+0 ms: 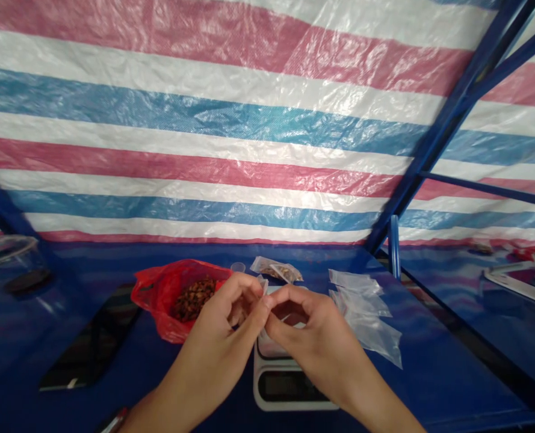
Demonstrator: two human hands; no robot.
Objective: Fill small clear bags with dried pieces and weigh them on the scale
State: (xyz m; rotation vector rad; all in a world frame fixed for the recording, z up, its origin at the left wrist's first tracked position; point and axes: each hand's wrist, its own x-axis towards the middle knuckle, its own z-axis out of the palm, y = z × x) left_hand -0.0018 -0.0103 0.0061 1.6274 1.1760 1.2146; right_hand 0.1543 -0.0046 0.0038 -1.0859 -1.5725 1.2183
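Fingertips meet above a digital scale (267,400), where my left hand (231,328) and my right hand (315,331) both pinch a small clear plastic bag (263,284). Most of that bag is hidden behind the fingers, so its contents do not show. Just left of my left hand sits an open red plastic bag (165,322) with brown dried pieces (192,300) in it. A filled clear bag (278,270) lies beyond the scale. Several flat clear bags (371,322) are spread to the right of my right hand.
On the blue table (434,367) a small clear cup (238,267) stands behind my left hand. A dark, shiny flat object (93,343) lies at left, near a clear container (14,258). Blue metal bars (443,129) cross in front of a striped tarp (204,132).
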